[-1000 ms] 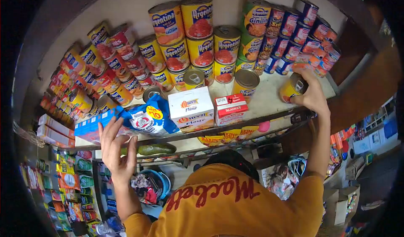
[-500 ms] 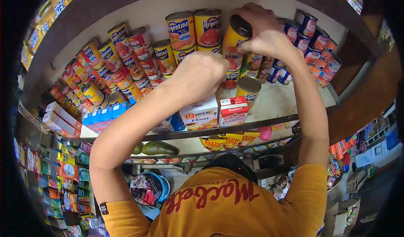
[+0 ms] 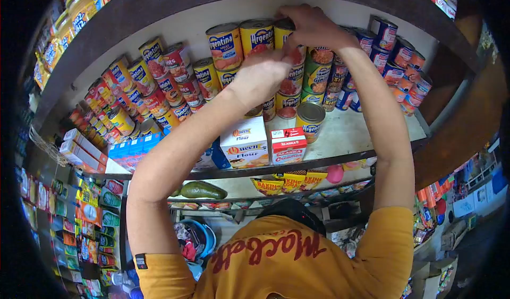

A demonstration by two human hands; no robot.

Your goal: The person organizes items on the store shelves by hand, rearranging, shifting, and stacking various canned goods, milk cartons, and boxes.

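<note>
My right hand [image 3: 313, 29] reaches over a tall yellow Argentina can [image 3: 283, 27], fingers at its top and thumb in front. That can stands upright on stacked cans, beside another Argentina can [image 3: 257, 35] and an Argentina meat loaf can [image 3: 223, 45]. In front of the stack, my left hand [image 3: 263, 77] is curled closed and slightly blurred. Its fingertips point towards the cans, and what they hold, if anything, is hidden. A lone Argentina can [image 3: 310, 121] stands lower on the shelf, behind a red and white Alaska box [image 3: 288, 146].
Queen flour boxes [image 3: 244, 145] and blue boxes [image 3: 135, 151] line the shelf's front edge [image 3: 340, 158]. Many stacked cans extend left, with smaller blue and pink cans [image 3: 383, 44] on the right. Below are baking soda packs [image 3: 291, 182] and a dark green fruit [image 3: 203, 189].
The can in my right hand has gone from tilted to upright, moving left against the neighbouring can. My left hand has shifted slightly, still curled. The camera view has shifted a little.
</note>
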